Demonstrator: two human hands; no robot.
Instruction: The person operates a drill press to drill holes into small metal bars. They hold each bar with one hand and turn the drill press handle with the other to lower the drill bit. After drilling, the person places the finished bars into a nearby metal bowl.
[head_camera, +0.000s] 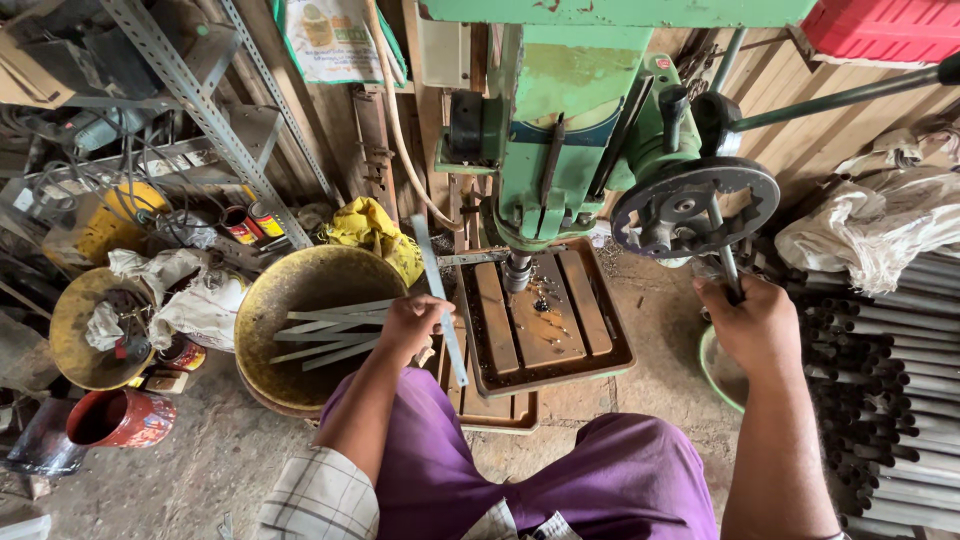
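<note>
My left hand (410, 325) grips a long flat grey metal strip (437, 290) that runs from the drill press column down past the table's left edge. My right hand (757, 322) is closed around a feed handle rod (727, 255) of the green drill press (575, 120), below its black spoked wheel (692, 208). The drill chuck (517, 271) hangs over the brown slotted work table (545, 315), which carries metal shavings. Left of my left hand, a round yellowish metal pan (300, 290) holds several more flat strips (330, 335). My purple-clad knees sit below the table.
A stack of dark metal pipes (890, 370) lies at the right, with white sacks (880, 220) above it. A green bowl (722, 375) sits under my right arm. Left are a second pan (85, 325) with rags, a red pot (120, 417), tins, wires and an angle-iron rack (200, 110).
</note>
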